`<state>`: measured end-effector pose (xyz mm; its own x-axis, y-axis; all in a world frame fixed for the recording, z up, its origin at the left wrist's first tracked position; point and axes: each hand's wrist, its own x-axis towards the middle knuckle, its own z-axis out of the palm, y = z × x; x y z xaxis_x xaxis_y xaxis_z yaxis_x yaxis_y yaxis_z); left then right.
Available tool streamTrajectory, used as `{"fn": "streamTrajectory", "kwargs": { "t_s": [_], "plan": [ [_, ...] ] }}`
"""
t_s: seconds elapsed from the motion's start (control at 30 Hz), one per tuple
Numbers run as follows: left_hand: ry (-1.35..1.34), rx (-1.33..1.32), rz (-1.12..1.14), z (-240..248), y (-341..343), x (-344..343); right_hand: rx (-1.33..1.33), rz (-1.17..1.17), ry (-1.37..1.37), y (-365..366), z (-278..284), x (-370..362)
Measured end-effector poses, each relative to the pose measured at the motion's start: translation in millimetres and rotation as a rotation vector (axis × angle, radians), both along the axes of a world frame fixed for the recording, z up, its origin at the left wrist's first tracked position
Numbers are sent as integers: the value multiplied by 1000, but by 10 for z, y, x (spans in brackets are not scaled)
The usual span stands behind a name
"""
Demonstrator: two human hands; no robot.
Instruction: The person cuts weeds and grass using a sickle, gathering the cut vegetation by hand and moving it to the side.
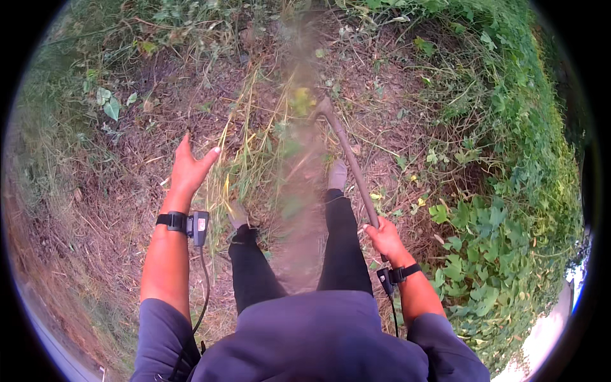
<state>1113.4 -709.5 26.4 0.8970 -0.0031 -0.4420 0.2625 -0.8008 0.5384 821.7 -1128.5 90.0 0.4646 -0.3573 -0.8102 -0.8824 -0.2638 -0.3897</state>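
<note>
My right hand (386, 239) is closed round the lower end of a brown, stick-like wooden handle (356, 167). The handle slants up and away to the left, past my right shoe (338, 174), and ends in a bent, knobbed head (324, 107). Whether a blade is fixed there cannot be told, because a blurred vertical streak covers that spot. Out to the left, my left hand (193, 167) is empty, thumb and fingers spread. Nearest to it are long yellow-green grass stalks (245, 137), lying between it and the streak.
Dry, litter-strewn ground (143, 169) surrounds my feet, with my left shoe (238, 215) among grass. Dense leafy vines (487, 254) rise along the right, and tangled stems (468, 118) lie farther off. Each wrist wears a strapped device (199, 227) with a cable. Weeds (191, 25) grow ahead.
</note>
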Motion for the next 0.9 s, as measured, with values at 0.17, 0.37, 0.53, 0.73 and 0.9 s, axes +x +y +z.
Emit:
{"fn": "streamTrajectory", "kwargs": {
  "t_s": [0.17, 0.37, 0.53, 0.73, 0.9],
  "plan": [
    [-91, 113, -89, -1116, -758, 707, 22, 121, -11, -655, -590, 710],
    [-92, 168, -60, -2326, -1266, 1435, 2, 271, -142, -1312, -1398, 891],
    [192, -3, 42, -3146, -2069, 1243, 87, 204, -91, -1577, -1859, 977],
    [198, 100, 88, -3845, -2762, 654, 118, 285, -173, -1764, -2192, 1414],
    [287, -1, 18, -4042, -2732, 398, 154, 377, -223, -1734, -2590, 1894]
  ]
}}
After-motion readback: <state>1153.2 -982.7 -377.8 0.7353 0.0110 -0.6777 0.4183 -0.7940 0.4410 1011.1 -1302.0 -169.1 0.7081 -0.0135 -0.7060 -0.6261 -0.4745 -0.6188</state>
